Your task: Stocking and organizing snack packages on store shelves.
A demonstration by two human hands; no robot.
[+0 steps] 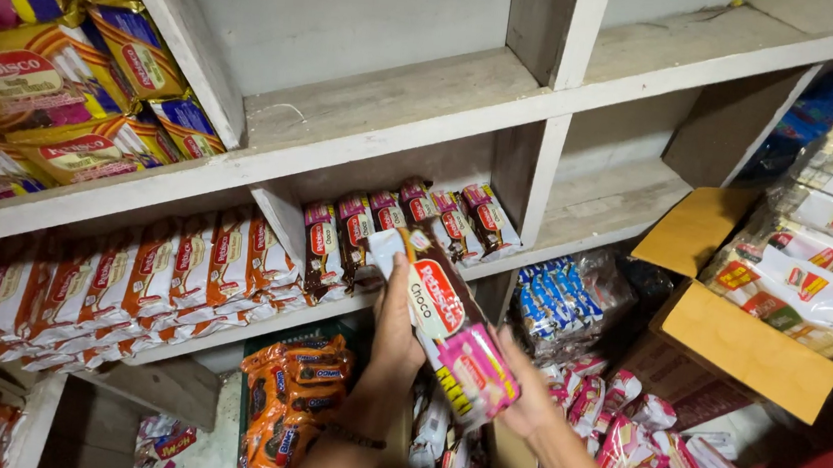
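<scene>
White wooden shelving (396, 122) stocked with snack packs, left hand (396, 328) and right hand (523, 394) both clasping a brown-and-pink biscuit pack (448, 332) — raised before the lower shelf's matching row (407, 225), open carton (729, 337) at right.

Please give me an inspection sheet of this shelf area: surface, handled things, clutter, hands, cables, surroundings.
Surface: white wooden shelves, worn; the upper middle bay holds nothing.
Job's things: a long brown-and-pink biscuit pack, held up before a row of like packs on the shelf.
Clutter: pink packs heaped at lower right; orange packs stacked below the shelf.
Hands: left hand grips the pack's upper part; right hand supports its lower end.
Cables: nothing seen.
Surroundings: open cardboard box of wrapped packs at right; yellow bags on the upper left shelf.
</scene>
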